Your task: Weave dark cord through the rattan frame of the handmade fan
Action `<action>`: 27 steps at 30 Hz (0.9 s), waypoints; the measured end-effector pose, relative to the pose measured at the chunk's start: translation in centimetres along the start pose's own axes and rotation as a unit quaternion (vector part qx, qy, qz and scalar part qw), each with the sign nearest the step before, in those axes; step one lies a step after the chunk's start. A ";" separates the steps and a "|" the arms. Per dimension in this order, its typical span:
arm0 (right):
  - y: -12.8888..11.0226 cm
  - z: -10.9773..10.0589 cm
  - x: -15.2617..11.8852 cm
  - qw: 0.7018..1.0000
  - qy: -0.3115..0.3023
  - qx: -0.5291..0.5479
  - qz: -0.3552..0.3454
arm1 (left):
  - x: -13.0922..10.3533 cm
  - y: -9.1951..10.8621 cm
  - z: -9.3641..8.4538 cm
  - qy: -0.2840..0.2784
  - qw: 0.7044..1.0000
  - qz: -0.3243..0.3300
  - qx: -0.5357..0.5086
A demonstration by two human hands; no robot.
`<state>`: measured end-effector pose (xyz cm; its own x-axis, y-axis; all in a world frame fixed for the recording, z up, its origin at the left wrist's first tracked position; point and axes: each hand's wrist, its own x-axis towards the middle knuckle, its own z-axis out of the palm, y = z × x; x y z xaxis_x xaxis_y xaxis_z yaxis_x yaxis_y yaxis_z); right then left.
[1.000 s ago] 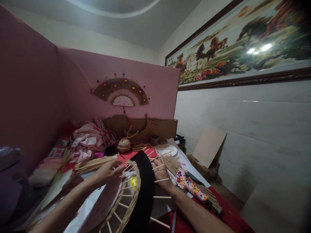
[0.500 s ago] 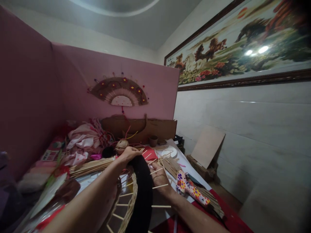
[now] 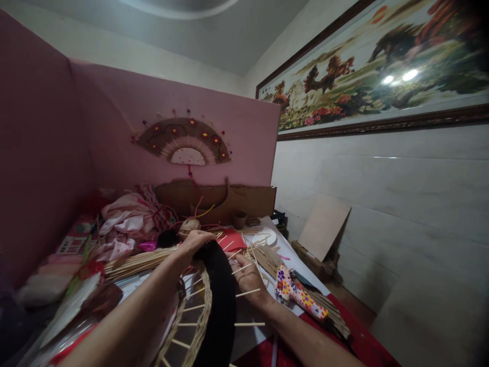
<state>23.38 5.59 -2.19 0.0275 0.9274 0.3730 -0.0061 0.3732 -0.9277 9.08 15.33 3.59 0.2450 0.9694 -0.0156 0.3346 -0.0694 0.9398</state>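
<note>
A curved fan frame of thin wooden sticks (image 3: 249,324) stands tilted in front of me. A broad black band (image 3: 219,311) runs round it, with a braided twine strip (image 3: 204,306) along the inner side. Over the far end of the black band curls my left hand (image 3: 196,243), closed on it, fingertips partly hidden. My right hand (image 3: 246,278) is at the outer edge, behind the protruding stick ends, its fingers bent against the frame near the band. Beyond my left hand sits a ball of twine (image 3: 189,227).
Bundled sticks (image 3: 139,262) and pink cloth (image 3: 128,214) lie left. A flower-patterned glue gun (image 3: 300,295) and cardboard strips (image 3: 328,316) lie right. Behind are a small brown pot (image 3: 240,219), red paper (image 3: 233,239) and a white tape roll (image 3: 265,237). A decorated fan (image 3: 183,140) hangs on the pink panel.
The view has shifted slightly, so everything sits a little further left and up. Both hands keep their places on the fan frame.
</note>
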 end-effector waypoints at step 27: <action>0.6 0.1 -0.6 0.999 -0.037 -0.030 0.023 | -13.0 -7.2 -9.4 0.043 0.995 -0.004 0.090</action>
<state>23.26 5.27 -2.92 -0.0445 0.9439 0.3272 0.0536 0.3293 -0.9427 -5.06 5.43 0.25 0.1658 0.9861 0.0139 0.4951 -0.0954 0.8636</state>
